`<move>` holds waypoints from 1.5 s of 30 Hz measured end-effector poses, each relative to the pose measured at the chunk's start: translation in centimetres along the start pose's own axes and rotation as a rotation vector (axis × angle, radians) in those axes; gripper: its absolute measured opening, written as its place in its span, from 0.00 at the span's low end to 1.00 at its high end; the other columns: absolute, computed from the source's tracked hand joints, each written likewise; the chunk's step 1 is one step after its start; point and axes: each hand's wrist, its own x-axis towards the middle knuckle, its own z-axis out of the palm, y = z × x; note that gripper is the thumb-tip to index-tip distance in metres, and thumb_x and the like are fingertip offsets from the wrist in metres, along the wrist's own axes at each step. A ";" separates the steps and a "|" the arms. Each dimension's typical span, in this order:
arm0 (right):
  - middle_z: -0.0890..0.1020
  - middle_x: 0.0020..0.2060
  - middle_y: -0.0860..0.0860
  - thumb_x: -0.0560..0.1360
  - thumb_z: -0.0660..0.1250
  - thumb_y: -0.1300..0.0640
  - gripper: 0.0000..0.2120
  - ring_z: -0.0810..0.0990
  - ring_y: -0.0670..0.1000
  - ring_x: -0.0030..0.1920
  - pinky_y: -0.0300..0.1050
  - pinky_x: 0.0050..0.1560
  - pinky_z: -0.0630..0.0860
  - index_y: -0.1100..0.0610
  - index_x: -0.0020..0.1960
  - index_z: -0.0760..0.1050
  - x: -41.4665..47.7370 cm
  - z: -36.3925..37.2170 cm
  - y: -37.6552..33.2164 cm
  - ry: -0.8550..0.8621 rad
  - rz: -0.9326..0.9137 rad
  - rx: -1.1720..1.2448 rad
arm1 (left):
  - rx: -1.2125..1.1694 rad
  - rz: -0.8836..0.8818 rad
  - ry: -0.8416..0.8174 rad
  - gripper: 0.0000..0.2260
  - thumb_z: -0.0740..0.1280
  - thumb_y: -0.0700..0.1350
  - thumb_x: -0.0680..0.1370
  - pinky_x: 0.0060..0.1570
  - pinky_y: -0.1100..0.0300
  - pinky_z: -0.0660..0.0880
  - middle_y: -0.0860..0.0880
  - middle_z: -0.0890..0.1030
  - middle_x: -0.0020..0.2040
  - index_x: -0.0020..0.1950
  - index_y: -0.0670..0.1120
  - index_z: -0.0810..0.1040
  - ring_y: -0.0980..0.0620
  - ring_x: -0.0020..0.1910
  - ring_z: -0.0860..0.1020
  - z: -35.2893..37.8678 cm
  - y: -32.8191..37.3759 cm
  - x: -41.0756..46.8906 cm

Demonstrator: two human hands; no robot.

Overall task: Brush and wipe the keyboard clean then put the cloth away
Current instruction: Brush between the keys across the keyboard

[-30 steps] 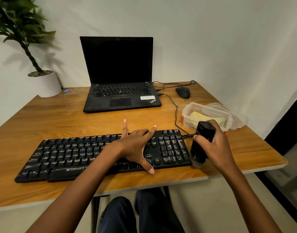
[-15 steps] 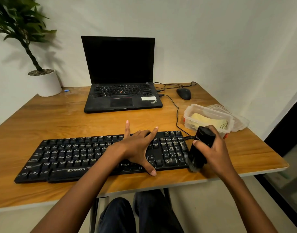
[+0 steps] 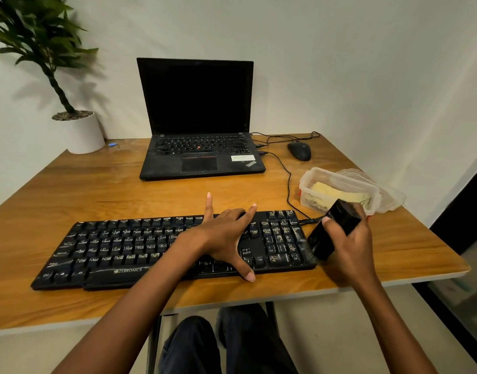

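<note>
We are gripping the black blocky brush (image 3: pixel 333 231) in our right hand (image 3: pixel 350 248), tilted, bristle end touching the long black plastic keyboard (image 3: pixel 140 247) at its 3 o'clock end. The keyboard's long axis is running 9-to-3; our left hand (image 3: pixel 226 236) is lying splayed flat on it, holding nothing.

Right hand (image 3: pixel 352 247) moved brush (image 3: pixel 333 233) leftward, from table just beside keyboard (image 3: pixel 123 252) onto its right edge (bristle end blurred), body now tilted more, top leaning right.
</note>
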 end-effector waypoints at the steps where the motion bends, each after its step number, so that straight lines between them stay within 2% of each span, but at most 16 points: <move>1: 0.74 0.39 0.48 0.68 0.66 0.57 0.11 0.76 0.33 0.36 0.30 0.33 0.74 0.54 0.48 0.69 -0.1 0.1 0.0 -0.026 0.010 -0.022 | 0.000 0.001 0.000 0.59 0.70 0.68 0.64 0.57 0.36 0.19 0.45 0.45 0.78 0.75 0.49 0.30 0.48 0.77 0.42 0.0 0.0 0.0; 4: 0.74 0.36 0.48 0.66 0.65 0.56 0.08 0.76 0.37 0.35 0.35 0.33 0.74 0.52 0.44 0.68 0.4 0.3 -0.9 -0.095 0.005 -0.087 | -0.006 0.001 0.002 0.59 0.70 0.68 0.64 0.56 0.37 0.18 0.46 0.45 0.78 0.75 0.49 0.30 0.48 0.77 0.42 0.0 0.0 0.1; 8: 0.75 0.38 0.48 0.71 0.67 0.59 0.14 0.77 0.35 0.39 0.31 0.35 0.75 0.58 0.54 0.67 0.4 1.2 -0.9 -0.136 -0.077 -0.127 | -0.015 0.003 0.003 0.59 0.71 0.68 0.64 0.56 0.37 0.19 0.46 0.45 0.78 0.75 0.49 0.30 0.48 0.77 0.42 -0.1 0.0 0.0; 11: 0.75 0.36 0.50 0.65 0.64 0.49 0.19 0.77 0.46 0.37 0.40 0.33 0.75 0.56 0.53 0.67 0.2 1.1 -1.0 -0.185 -0.085 -0.245 | -0.028 0.004 0.000 0.59 0.71 0.67 0.64 0.56 0.37 0.18 0.46 0.45 0.78 0.75 0.50 0.31 0.48 0.77 0.41 0.0 0.0 0.1; 12: 0.76 0.36 0.51 0.64 0.63 0.47 0.20 0.77 0.48 0.36 0.46 0.34 0.75 0.56 0.52 0.68 0.4 1.0 -1.3 -0.196 -0.086 -0.274 | -0.032 0.005 0.000 0.59 0.71 0.67 0.64 0.56 0.37 0.18 0.46 0.45 0.78 0.75 0.50 0.30 0.48 0.77 0.41 0.0 0.0 0.1; 13: 0.76 0.35 0.51 0.64 0.64 0.48 0.19 0.77 0.49 0.36 0.48 0.34 0.75 0.56 0.51 0.68 0.7 0.9 -1.3 -0.194 -0.090 -0.277 | -0.033 0.006 -0.001 0.59 0.71 0.67 0.64 0.55 0.37 0.18 0.46 0.45 0.78 0.75 0.50 0.30 0.48 0.76 0.41 0.0 0.0 0.0; 16: 0.76 0.38 0.47 0.70 0.66 0.56 0.14 0.78 0.40 0.39 0.36 0.36 0.77 0.54 0.53 0.67 0.7 1.2 -1.2 -0.168 -0.104 -0.169 | -0.034 0.005 -0.003 0.59 0.71 0.67 0.64 0.55 0.38 0.18 0.46 0.45 0.78 0.75 0.50 0.30 0.48 0.76 0.40 0.0 0.0 0.0; 21: 0.75 0.37 0.47 0.65 0.63 0.53 0.15 0.76 0.39 0.37 0.41 0.37 0.73 0.54 0.50 0.69 0.8 0.9 -1.2 -0.204 -0.011 -0.182 | -0.035 0.002 -0.009 0.59 0.71 0.67 0.64 0.54 0.38 0.17 0.46 0.45 0.78 0.75 0.50 0.30 0.48 0.76 0.40 0.0 -0.1 0.1; 25: 0.76 0.40 0.47 0.70 0.66 0.55 0.16 0.77 0.35 0.40 0.34 0.37 0.75 0.58 0.55 0.67 0.8 1.2 -0.9 -0.136 -0.049 -0.108 | -0.025 0.003 -0.008 0.58 0.71 0.67 0.64 0.56 0.37 0.18 0.46 0.45 0.78 0.75 0.50 0.30 0.48 0.76 0.41 0.0 0.0 0.1; 29: 0.75 0.38 0.48 0.66 0.64 0.53 0.16 0.77 0.44 0.38 0.40 0.37 0.76 0.56 0.52 0.68 0.6 1.0 -1.1 -0.191 0.015 -0.167 | -0.027 0.002 -0.015 0.58 0.71 0.67 0.64 0.56 0.37 0.18 0.45 0.44 0.78 0.75 0.51 0.30 0.48 0.76 0.40 -0.1 0.0 0.1; 31: 0.76 0.39 0.47 0.69 0.67 0.56 0.14 0.77 0.44 0.39 0.41 0.39 0.75 0.56 0.53 0.69 1.3 0.9 -1.3 -0.161 0.023 -0.136 | -0.034 0.006 -0.013 0.58 0.71 0.66 0.64 0.54 0.38 0.18 0.45 0.44 0.78 0.75 0.51 0.30 0.47 0.76 0.40 -0.1 0.0 0.1; 33: 0.76 0.41 0.47 0.74 0.66 0.63 0.11 0.77 0.42 0.42 0.37 0.41 0.75 0.56 0.55 0.69 1.5 1.1 -1.0 -0.112 0.010 -0.066 | -0.041 0.009 -0.011 0.58 0.71 0.66 0.64 0.54 0.39 0.17 0.45 0.44 0.78 0.74 0.52 0.30 0.47 0.76 0.40 0.0 -0.1 0.1; 36: 0.77 0.40 0.49 0.75 0.64 0.64 0.10 0.77 0.45 0.41 0.39 0.40 0.76 0.56 0.53 0.68 1.1 1.2 -0.6 -0.170 0.033 -0.093 | -0.046 0.010 -0.012 0.59 0.72 0.66 0.64 0.55 0.38 0.18 0.45 0.44 0.78 0.74 0.51 0.30 0.48 0.76 0.40 0.0 -0.1 0.2; 38: 0.76 0.37 0.49 0.74 0.66 0.63 0.09 0.76 0.47 0.39 0.41 0.38 0.75 0.57 0.51 0.69 1.5 1.0 -0.8 -0.201 0.031 -0.176 | -0.043 0.010 -0.013 0.59 0.71 0.66 0.64 0.56 0.38 0.18 0.45 0.44 0.78 0.74 0.51 0.30 0.47 0.76 0.40 0.0 -0.1 0.2; 41: 0.76 0.38 0.46 0.71 0.67 0.56 0.12 0.76 0.43 0.39 0.39 0.37 0.73 0.56 0.52 0.69 2.5 1.2 -1.3 -0.118 -0.020 -0.199 | -0.049 0.011 -0.009 0.58 0.72 0.66 0.64 0.55 0.39 0.17 0.44 0.44 0.78 0.75 0.51 0.30 0.47 0.76 0.40 0.0 -0.1 0.2; 45: 0.77 0.39 0.48 0.74 0.66 0.60 0.13 0.78 0.48 0.40 0.51 0.41 0.78 0.56 0.57 0.67 2.2 2.0 -0.7 -0.173 0.004 -0.266 | -0.051 0.016 -0.009 0.58 0.71 0.66 0.65 0.55 0.40 0.17 0.45 0.44 0.78 0.75 0.52 0.31 0.47 0.76 0.40 0.0 -0.1 0.2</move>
